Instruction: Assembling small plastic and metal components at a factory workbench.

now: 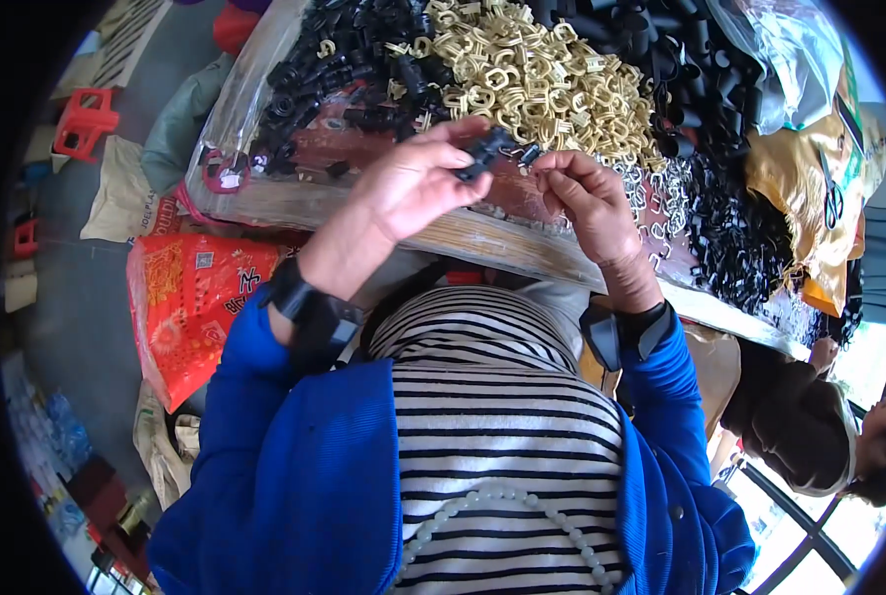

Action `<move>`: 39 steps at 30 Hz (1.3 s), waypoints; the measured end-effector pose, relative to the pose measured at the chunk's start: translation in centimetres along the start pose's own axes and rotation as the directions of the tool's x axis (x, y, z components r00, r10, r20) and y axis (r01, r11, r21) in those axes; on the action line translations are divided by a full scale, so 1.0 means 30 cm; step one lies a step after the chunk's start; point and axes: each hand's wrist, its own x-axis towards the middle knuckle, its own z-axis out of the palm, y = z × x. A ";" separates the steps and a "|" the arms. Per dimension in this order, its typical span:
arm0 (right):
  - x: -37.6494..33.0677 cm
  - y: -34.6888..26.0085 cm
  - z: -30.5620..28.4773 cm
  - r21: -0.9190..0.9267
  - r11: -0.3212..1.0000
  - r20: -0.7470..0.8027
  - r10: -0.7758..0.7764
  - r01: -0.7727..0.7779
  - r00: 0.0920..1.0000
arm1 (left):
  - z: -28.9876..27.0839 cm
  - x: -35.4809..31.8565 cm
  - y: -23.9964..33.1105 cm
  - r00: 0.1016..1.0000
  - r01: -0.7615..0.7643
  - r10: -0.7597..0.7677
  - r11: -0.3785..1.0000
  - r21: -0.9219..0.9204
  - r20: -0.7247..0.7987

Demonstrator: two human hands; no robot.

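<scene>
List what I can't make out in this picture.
All in the head view:
- Underside of the black plastic fitting in the left hand: faces away from the camera.
- What the right hand's fingertips pinch, if anything: too small.
- Lower layers of the cream clips: buried under the upper ones.
- Far end of the black tubes' heap: cut off by the upper edge.
</scene>
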 end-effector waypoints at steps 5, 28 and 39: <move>0.010 -0.010 0.046 0.153 0.988 0.036 -0.023 0.017 0.999 | 0.015 0.046 -0.071 0.996 0.086 -0.086 0.996 -0.014 -0.010; 0.019 0.004 0.060 -0.001 0.999 0.102 -0.041 0.042 0.994 | -0.004 0.063 -0.077 0.996 0.026 0.039 0.744 0.667 -0.082; 0.023 0.004 0.057 -0.673 0.697 0.013 -0.325 0.249 0.946 | 0.023 0.092 -0.066 0.955 0.017 0.204 0.687 0.727 -0.215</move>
